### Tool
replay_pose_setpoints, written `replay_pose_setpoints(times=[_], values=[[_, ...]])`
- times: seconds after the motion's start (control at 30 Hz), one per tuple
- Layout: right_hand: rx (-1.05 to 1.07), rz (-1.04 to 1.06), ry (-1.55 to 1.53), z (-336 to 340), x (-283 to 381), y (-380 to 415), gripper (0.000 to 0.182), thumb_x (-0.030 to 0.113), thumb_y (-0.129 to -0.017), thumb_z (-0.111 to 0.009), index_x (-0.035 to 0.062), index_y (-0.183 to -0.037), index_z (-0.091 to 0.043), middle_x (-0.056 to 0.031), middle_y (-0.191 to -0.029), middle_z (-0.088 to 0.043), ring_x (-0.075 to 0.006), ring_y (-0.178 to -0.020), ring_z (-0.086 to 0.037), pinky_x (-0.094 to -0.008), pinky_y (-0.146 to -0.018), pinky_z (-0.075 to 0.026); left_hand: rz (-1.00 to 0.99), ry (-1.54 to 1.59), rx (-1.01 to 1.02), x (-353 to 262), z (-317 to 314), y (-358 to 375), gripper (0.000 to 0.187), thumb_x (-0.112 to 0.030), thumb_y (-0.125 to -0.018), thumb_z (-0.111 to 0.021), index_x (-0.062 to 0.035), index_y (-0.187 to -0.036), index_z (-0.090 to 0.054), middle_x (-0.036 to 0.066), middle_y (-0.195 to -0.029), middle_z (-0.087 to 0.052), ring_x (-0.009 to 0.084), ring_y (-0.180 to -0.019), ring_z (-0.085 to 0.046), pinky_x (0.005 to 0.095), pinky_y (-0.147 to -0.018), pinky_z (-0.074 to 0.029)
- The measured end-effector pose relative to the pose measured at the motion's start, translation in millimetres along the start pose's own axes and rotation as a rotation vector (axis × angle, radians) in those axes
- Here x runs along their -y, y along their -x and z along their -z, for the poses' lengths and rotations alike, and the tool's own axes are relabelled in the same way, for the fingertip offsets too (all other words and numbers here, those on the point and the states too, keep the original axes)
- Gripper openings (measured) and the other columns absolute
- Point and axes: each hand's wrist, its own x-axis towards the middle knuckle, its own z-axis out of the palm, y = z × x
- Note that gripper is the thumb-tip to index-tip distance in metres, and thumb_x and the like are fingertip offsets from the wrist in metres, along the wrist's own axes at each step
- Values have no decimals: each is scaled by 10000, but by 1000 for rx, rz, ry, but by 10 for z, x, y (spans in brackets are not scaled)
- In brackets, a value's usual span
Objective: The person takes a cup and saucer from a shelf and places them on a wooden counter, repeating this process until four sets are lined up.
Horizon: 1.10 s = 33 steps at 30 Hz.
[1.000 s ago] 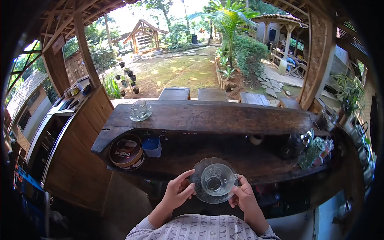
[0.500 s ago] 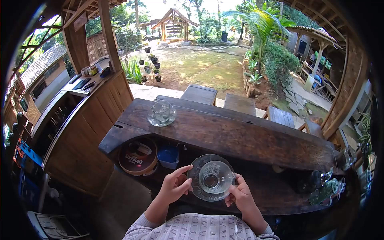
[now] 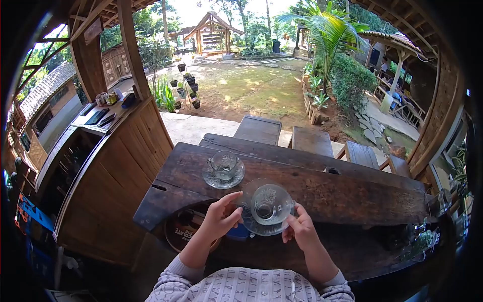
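A clear glass cup (image 3: pixel 270 201) sits on a clear glass saucer (image 3: pixel 261 227), held up over the near edge of the dark wooden counter (image 3: pixel 347 196). The saucer's left rim is gripped by my left hand (image 3: pixel 225 214), thumb and forefinger closed on it. On the other side my right hand (image 3: pixel 301 226) pinches the right rim, close to the cup's handle. Just beyond to the left, a second glass cup (image 3: pixel 224 162) stands on its own saucer (image 3: pixel 223 182) on the counter top.
Below the counter's left end are a round chocolate tub (image 3: pixel 183 231) and a blue container (image 3: pixel 239 232). Several glasses (image 3: pixel 422 236) stand at the right on the lower shelf. Wooden stools (image 3: pixel 312 141) line the far side; a wooden cabinet (image 3: pixel 118 176) is at left.
Both hands have carried the cup and saucer forward, from above the lower shelf to the counter's near edge. The view has shifted, and the second cup now appears closer.
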Motion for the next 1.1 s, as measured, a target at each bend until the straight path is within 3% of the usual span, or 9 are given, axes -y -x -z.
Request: replay_pose_setpoints(times=[0.13,0.33,0.4,1.1], values=[[-82,84,170,50,33,-367,311,149,-889,-419,-17,-1151,-397,-36,-617,-520,-103,-401,-488,-199,-370,-361,35,47,-26,229,10,-245,378,-24,-836,-512,60,-1192,-417,46,-662,-582,55,-529,-532,176,-476,-431],[-81,54,265,314,-149,-759,250,163,-898,-424,-4,-1084,-424,-28,-604,-512,-92,-410,-473,-203,-376,-354,165,51,33,612,6,-472,411,-84,-874,-467,88,-1229,-349,96,-702,-599,102,-569,-568,207,-529,-460],[-59,15,287,363,-150,-827,220,130,-901,-409,-25,-1058,-417,-33,-593,-494,-86,-454,-477,-225,-402,-412,237,47,53,660,-4,-500,414,-80,-876,-458,95,-1231,-337,99,-716,-601,109,-593,-575,213,-539,-469],[-98,-136,438,435,-160,-1061,253,190,-907,-406,15,-1088,-416,-51,-638,-532,-115,-438,-526,-214,-385,-390,240,-70,-31,797,-89,-589,439,-54,-838,-426,117,-1229,-320,103,-698,-596,104,-560,-569,212,-512,-471]])
